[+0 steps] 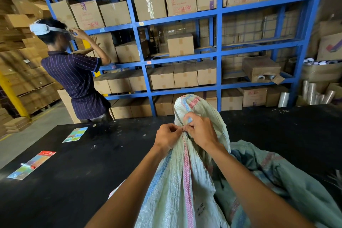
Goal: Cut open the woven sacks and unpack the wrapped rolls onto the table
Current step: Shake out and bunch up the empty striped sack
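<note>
A pale woven sack with pink and blue stripes stands upright against the black table, its neck bunched together. My left hand pinches the gathered neck from the left. My right hand grips the same tied spot from the right, fingers curled. The two hands almost touch at the knot. The sack's loose top flops up behind them. A second, greenish woven sack lies crumpled to the right. No wrapped rolls show.
Two coloured cards lie on the table's left part, a small red-tipped tool on the nearer one. A person in a striped shirt stands beyond the table at blue shelving full of cartons. Clear tape rolls stand at far right.
</note>
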Tool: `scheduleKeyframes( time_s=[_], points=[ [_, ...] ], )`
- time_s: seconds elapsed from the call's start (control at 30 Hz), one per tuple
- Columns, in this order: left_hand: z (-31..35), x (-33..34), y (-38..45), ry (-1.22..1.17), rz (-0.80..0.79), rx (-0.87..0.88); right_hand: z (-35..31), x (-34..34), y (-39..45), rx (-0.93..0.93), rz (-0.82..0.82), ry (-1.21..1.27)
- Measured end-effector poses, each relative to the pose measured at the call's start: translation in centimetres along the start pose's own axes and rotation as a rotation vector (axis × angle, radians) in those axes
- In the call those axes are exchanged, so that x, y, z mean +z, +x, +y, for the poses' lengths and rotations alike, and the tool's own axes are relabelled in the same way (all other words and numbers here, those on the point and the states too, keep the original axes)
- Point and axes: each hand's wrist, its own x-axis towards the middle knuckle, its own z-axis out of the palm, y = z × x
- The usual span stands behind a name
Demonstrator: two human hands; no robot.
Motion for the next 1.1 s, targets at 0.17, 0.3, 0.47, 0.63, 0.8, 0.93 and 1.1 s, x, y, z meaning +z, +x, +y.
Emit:
scheduleKeyframes(
  time_s=[0.17,0.3,0.47,0.63,0.8,0.93,1.1],
  points=[
    [0.0,0.4,0.0,0.086,0.112,0.048,0.1,0.1,0.3,-0.052,-0.040,-0.099],
    [-0.1,1.0,-0.1,0.134,0.142,0.098,-0.5,-0.3,0.2,-0.074,-0.139,-0.237],
    [0.0,1.7,-0.6,0.315,0.158,0.285,-1.2,-0.9,0.8,0.058,-0.305,-0.339],
    [-0.7,2.1,-0.9,0.458,0.193,0.483,-1.1,-3.5,1.5,0.280,-0.521,0.010],
    [-1.3,1.9,-1.2,0.444,0.186,0.627,0.4,-4.1,0.8,0.596,-0.605,0.425],
    [-1.6,1.3,-1.4,0.381,0.107,0.682,1.3,-3.7,0.2,0.687,-0.557,0.525],
    [-1.5,0.9,-1.5,0.422,0.086,0.662,1.2,-3.5,0.4,0.669,-0.547,0.432]
  ],
)
